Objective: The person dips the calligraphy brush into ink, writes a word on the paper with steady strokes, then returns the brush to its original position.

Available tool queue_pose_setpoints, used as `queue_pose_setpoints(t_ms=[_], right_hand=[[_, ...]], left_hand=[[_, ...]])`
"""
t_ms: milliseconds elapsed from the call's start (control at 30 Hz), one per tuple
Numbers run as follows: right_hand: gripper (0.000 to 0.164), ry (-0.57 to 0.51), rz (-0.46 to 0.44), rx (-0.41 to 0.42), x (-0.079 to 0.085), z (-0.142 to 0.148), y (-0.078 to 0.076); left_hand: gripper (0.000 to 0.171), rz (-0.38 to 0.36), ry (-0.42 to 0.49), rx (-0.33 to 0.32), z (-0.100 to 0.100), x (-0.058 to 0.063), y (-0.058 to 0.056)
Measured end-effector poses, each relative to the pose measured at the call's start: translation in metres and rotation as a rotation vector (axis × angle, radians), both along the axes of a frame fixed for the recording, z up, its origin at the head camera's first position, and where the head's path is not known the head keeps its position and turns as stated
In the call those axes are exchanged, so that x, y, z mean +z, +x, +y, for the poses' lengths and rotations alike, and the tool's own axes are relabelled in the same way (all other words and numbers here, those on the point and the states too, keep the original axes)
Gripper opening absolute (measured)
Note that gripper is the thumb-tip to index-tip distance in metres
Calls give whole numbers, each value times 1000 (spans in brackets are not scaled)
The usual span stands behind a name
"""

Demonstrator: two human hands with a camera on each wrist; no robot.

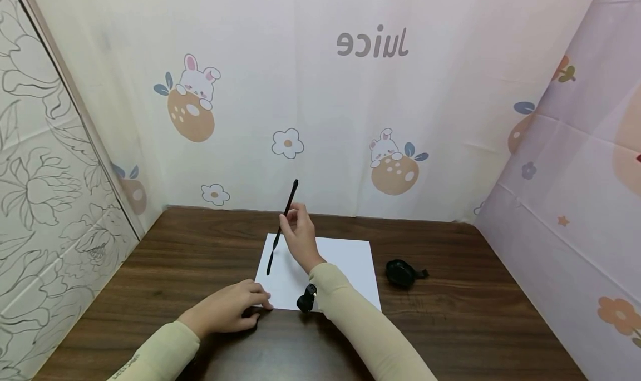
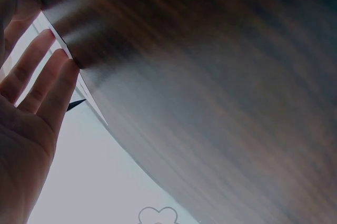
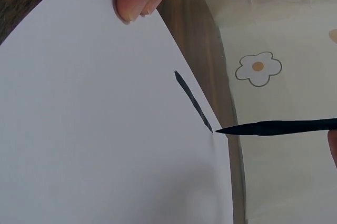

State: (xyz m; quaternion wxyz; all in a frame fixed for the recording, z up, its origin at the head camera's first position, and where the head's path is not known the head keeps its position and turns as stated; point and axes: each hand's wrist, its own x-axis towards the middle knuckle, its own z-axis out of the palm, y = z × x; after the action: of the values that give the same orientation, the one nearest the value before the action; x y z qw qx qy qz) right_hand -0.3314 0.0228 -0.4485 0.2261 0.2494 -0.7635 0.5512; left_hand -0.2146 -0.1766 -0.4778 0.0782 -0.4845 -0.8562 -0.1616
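A brush with a dark handle and a pointed black tip [image 3: 239, 129] is held by my right hand [image 1: 300, 236], its shaft slanting up past the fingers. Beneath it lies a white sheet of paper [image 1: 345, 264] bearing a single black stroke [image 3: 194, 102] near its left edge. The brush tip is right at one end of that stroke; whether it touches the paper I cannot tell. My left hand [image 1: 227, 308] rests at the near left corner of the sheet, fingertips [image 2: 70, 69] on its edge. Only the thumb and finger ends of that hand show in the right wrist view.
A dark wooden table [image 1: 200, 247] carries everything. Right of the paper sits a small rounded black object [image 1: 399, 272] with a short projecting piece. A patterned curtain [image 1: 320, 92] hangs behind the table, with more patterned fabric at both sides.
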Motion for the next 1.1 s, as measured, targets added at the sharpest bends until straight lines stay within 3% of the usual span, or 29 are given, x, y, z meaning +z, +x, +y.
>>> queue_pose_setpoints(t_ms=[700, 1100], right_hand=[[29, 63, -20, 15, -2, 4, 1], [25, 86, 20, 3, -1, 3, 2]], left_hand=[[22, 0, -6, 7, 1, 2, 1], [25, 4, -12, 7, 1, 3, 3]])
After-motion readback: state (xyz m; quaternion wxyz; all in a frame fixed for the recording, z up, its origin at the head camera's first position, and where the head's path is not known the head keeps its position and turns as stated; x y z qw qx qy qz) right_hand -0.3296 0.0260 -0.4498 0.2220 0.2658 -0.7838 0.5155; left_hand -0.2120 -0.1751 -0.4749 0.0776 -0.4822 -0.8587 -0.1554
